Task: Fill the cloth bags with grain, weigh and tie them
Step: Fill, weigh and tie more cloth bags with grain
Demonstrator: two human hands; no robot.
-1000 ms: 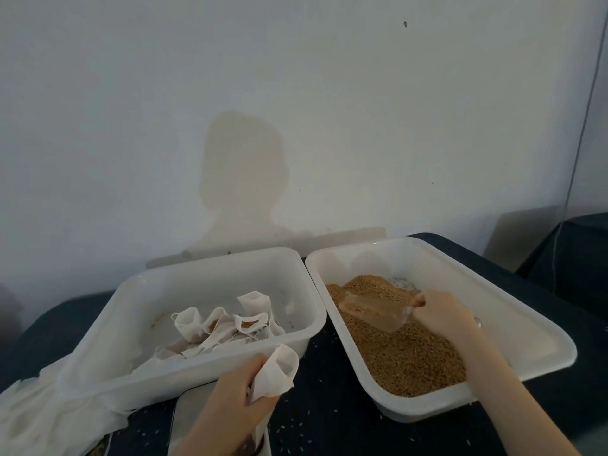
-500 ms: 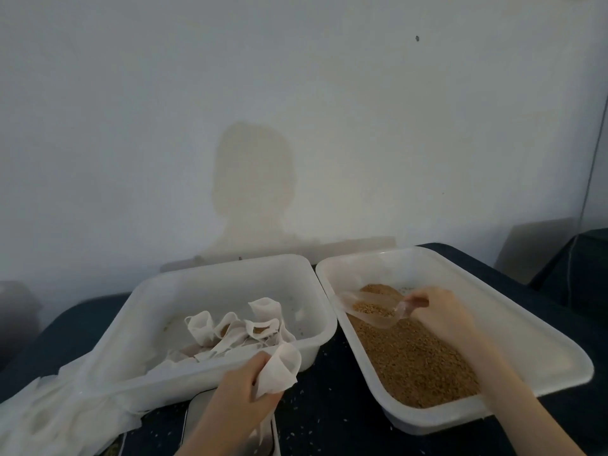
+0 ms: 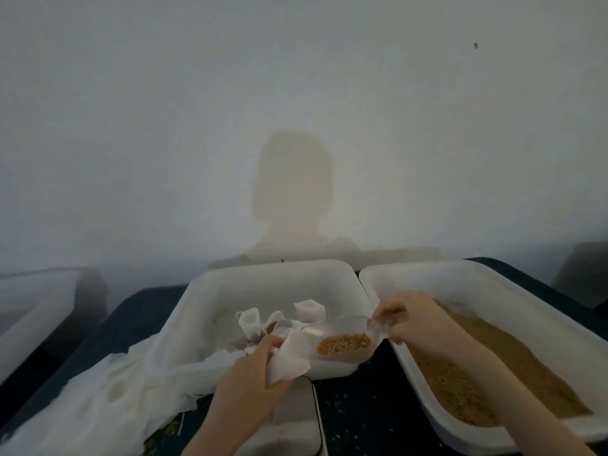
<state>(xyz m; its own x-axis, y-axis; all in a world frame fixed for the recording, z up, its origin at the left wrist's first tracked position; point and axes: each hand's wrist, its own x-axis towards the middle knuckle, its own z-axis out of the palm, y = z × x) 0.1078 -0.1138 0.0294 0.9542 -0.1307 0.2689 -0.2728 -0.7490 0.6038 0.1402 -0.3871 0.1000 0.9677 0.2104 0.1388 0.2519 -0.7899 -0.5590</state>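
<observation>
We hold a cloth bag [image 3: 289, 357] pinched in our left hand [image 3: 253, 383]; our right hand [image 3: 411, 319] grips a grain-loaded scoop [image 3: 342, 342] at its mouth. Filling step: next, tip carefully.

The wall [image 3: 296, 93] is plain pale grey-white, with one small dark speck [image 3: 475, 45] high on the right. Both plastic tubs, the left tub [image 3: 273, 274] and the right tub [image 3: 526, 307], are white. The grain [image 3: 493, 383] is golden brown, and so is the heap in the clear scoop [image 3: 342, 343]. The cloth bags [image 3: 250, 324] are off-white. The tablecloth [image 3: 362, 409] is dark navy, flecked with pale spilled kernels.
</observation>
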